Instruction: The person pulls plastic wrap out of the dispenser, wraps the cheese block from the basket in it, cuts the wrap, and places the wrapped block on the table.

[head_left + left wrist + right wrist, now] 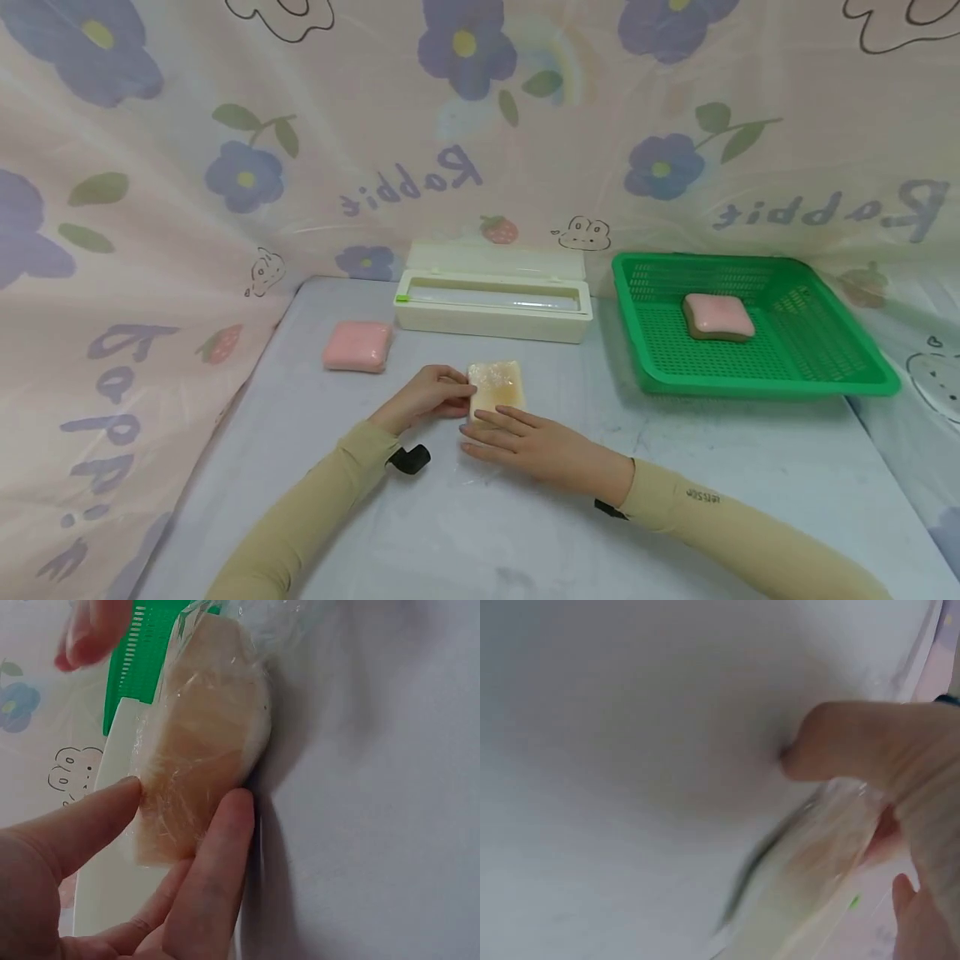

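A thick cream-coloured bread slice [495, 385] with a browned face lies on the table in front of me, wrapped in clear plastic film. My left hand [429, 393] holds its left side; in the left wrist view the thumb is on one face and the fingers [217, 862] are against the other. Over the near edge of the slice my right hand [551, 450] lies with its fingers extended, touching the film. The right wrist view is blurred, with the wrapped bread [802, 885] beneath the right hand [855, 750].
A white cling film box [491, 321] with its lid raised stands at the back. Left of it lies a pink-topped wrapped block [358, 346]. At the right is a green basket [765, 387] holding another pink-topped block [720, 315]. A patterned curtain [360, 108] surrounds the table.
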A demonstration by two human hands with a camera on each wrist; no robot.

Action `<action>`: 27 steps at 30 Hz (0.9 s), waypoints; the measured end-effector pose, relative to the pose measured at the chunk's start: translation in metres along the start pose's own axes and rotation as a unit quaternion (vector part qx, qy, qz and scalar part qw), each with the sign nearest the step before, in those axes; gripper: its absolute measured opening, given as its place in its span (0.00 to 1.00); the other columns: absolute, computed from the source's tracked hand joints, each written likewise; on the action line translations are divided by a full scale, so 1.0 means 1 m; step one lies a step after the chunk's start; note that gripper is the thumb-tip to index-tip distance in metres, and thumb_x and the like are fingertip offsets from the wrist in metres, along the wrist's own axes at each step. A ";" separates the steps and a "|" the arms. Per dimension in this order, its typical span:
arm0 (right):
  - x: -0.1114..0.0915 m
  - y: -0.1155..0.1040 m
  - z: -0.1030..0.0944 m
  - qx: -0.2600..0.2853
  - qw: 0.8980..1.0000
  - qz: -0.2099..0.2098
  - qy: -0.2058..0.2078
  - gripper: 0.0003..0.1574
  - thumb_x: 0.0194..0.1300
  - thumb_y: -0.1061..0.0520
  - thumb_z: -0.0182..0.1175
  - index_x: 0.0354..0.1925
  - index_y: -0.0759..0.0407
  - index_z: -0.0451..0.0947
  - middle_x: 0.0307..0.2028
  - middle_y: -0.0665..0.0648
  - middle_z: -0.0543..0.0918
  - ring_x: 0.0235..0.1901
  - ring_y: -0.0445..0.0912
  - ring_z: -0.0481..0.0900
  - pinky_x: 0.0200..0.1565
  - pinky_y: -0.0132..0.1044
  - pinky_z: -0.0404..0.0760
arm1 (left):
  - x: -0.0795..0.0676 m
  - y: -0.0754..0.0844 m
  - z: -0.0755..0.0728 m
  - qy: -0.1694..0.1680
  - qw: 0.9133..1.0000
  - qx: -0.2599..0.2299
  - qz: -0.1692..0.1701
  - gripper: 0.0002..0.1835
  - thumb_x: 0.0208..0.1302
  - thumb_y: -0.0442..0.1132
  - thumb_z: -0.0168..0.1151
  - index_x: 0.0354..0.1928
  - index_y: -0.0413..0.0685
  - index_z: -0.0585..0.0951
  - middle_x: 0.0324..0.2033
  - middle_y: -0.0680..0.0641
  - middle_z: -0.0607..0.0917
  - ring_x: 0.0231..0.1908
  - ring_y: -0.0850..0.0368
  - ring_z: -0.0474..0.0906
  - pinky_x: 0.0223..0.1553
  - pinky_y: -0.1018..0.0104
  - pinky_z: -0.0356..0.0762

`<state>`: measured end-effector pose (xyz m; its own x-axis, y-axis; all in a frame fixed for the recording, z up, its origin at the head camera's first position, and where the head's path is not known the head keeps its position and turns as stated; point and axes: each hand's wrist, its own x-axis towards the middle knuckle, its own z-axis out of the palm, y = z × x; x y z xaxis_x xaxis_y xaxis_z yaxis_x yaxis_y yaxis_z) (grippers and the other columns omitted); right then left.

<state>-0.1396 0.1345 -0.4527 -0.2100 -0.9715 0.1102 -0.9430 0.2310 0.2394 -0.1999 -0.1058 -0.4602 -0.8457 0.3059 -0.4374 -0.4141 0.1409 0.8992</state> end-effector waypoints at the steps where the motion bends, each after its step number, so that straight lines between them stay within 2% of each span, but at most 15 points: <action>1: 0.005 -0.001 0.000 -0.026 1.000 -0.009 -0.002 0.49 0.61 0.63 0.64 0.74 0.52 0.52 0.73 0.54 0.53 0.71 0.51 0.49 0.70 0.46 0.50 | 0.000 0.001 -0.001 -0.001 1.000 0.004 -0.001 0.19 0.62 0.35 0.65 0.50 0.30 0.73 0.36 0.38 0.82 0.36 0.51 0.82 0.41 0.61 0.84; 5: 0.021 -0.005 0.001 -0.091 0.995 -0.035 -0.018 0.47 0.64 0.59 0.63 0.74 0.49 0.52 0.72 0.52 0.55 0.71 0.49 0.51 0.71 0.45 0.50 | -0.001 0.002 -0.002 -0.003 1.000 0.024 0.002 0.18 0.62 0.35 0.65 0.49 0.31 0.74 0.36 0.39 0.83 0.36 0.51 0.82 0.39 0.63 0.84; 9: 0.028 -0.006 0.003 -0.095 0.994 -0.047 -0.021 0.43 0.64 0.59 0.62 0.73 0.48 0.55 0.68 0.53 0.64 0.69 0.48 0.55 0.70 0.45 0.50 | 0.000 0.003 -0.002 -0.003 1.000 0.023 0.001 0.18 0.62 0.34 0.65 0.49 0.30 0.74 0.36 0.38 0.83 0.36 0.51 0.82 0.40 0.62 0.84; 12: 0.028 -0.004 0.001 -0.086 0.995 -0.055 -0.019 0.36 0.64 0.59 0.62 0.68 0.49 0.63 0.63 0.53 0.70 0.67 0.48 0.60 0.70 0.44 0.51 | 0.002 0.002 -0.002 -0.004 1.000 0.010 -0.004 0.17 0.62 0.33 0.65 0.49 0.30 0.74 0.38 0.38 0.82 0.37 0.50 0.82 0.41 0.59 0.83; 15: 0.023 -0.003 -0.001 -0.084 0.994 -0.061 -0.023 0.28 0.64 0.59 0.63 0.62 0.51 0.70 0.61 0.54 0.72 0.66 0.47 0.63 0.70 0.43 0.54 | 0.002 0.002 -0.002 -0.003 1.000 0.009 -0.005 0.17 0.62 0.32 0.65 0.49 0.30 0.74 0.38 0.37 0.82 0.37 0.50 0.82 0.42 0.58 0.83; 20: 0.015 -0.001 -0.002 -0.051 0.997 -0.057 -0.006 0.21 0.64 0.58 0.63 0.56 0.53 0.75 0.61 0.55 0.74 0.64 0.47 0.66 0.68 0.41 0.59 | 0.001 0.003 -0.002 0.002 1.000 -0.004 -0.006 0.17 0.62 0.31 0.64 0.49 0.30 0.73 0.38 0.37 0.82 0.36 0.51 0.82 0.42 0.59 0.83; 27: 0.009 0.002 0.003 0.036 0.998 -0.043 0.035 0.20 0.62 0.60 0.64 0.54 0.57 0.79 0.56 0.55 0.78 0.60 0.47 0.72 0.63 0.37 0.67 | 0.002 0.001 -0.001 0.000 1.000 -0.016 -0.017 0.18 0.61 0.30 0.65 0.50 0.29 0.72 0.38 0.37 0.82 0.35 0.51 0.82 0.41 0.59 0.83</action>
<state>-0.1442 0.1263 -0.4539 -0.1108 -0.9808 0.1603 -0.9733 0.1397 0.1820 -0.2024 -0.1062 -0.4600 -0.8311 0.3021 -0.4669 -0.4525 0.1207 0.8835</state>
